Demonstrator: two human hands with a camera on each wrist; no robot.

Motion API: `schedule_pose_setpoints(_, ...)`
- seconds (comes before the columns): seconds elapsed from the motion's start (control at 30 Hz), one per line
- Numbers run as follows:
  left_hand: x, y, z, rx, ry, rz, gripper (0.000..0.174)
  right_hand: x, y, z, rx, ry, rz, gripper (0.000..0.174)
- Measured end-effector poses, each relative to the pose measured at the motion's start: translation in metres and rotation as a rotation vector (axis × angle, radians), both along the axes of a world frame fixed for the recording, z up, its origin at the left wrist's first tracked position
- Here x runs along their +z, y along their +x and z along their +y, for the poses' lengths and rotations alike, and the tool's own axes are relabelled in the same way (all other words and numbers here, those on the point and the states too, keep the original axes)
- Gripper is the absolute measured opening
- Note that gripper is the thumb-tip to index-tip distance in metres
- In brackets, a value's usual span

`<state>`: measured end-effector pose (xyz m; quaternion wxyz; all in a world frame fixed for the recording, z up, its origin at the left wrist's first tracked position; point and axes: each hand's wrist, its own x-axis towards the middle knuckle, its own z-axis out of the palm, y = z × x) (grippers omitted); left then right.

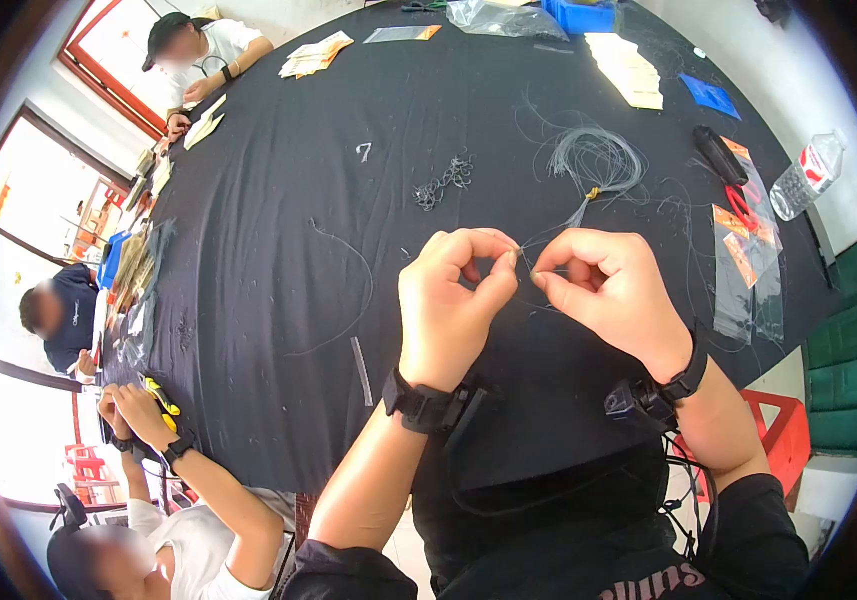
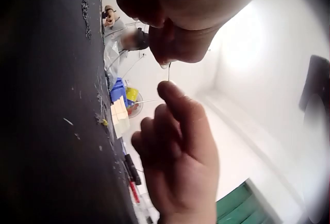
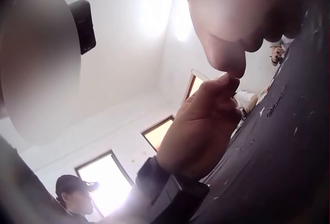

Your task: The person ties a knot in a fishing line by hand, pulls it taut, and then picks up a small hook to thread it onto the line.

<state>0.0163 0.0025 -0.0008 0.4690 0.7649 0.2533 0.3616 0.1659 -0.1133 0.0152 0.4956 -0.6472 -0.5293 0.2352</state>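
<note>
Over the black-covered table, the left hand (image 1: 448,310) pinches a thin strand between thumb and forefinger. Close beside it, the right hand (image 1: 613,290) has its thumb and forefinger tips together on fine line. In the left wrist view a short, thin piece (image 2: 169,72) spans the small gap between the fingertips of both hands. What is held is too small to make out fully. Beyond the hands lies a coil of clear line (image 1: 603,160) bound with a yellow tie (image 1: 592,194). Left of the coil is a pile of small dark hooks (image 1: 443,183).
A loose strand (image 1: 366,270) curves left of the hands, near a clear strip (image 1: 361,371). At the right lie red-handled scissors (image 1: 741,207), a black case (image 1: 719,155), plastic packets (image 1: 748,270) and a bottle (image 1: 806,177). Other people sit along the left edge.
</note>
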Motion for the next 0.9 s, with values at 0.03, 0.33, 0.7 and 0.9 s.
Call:
schedule_pose_setpoints(0.03, 0.001, 0.0, 0.0, 0.015, 0.083, 0.044, 0.007, 0.0, 0.0, 0.0, 0.005, 0.023, -0.017, 0.005)
schedule_pose_setpoints(0.33, 0.003, 0.002, 0.001, -0.134, 0.347, 0.092, 0.012, 0.001, 0.013, 0.0, 0.018, 0.087, -0.019, 0.003)
schedule_pose_setpoints(0.7, 0.006, 0.001, -0.003, -0.253, 0.232, 0.031, 0.01, 0.007, 0.019, 0.001, 0.059, 0.104, 0.055, 0.005)
schedule_pose_setpoints(0.9, -0.002, 0.004, -0.003, -0.242, 0.067, -0.131, 0.007, 0.003, 0.022, 0.001, 0.035, 0.115, 0.157, 0.007)
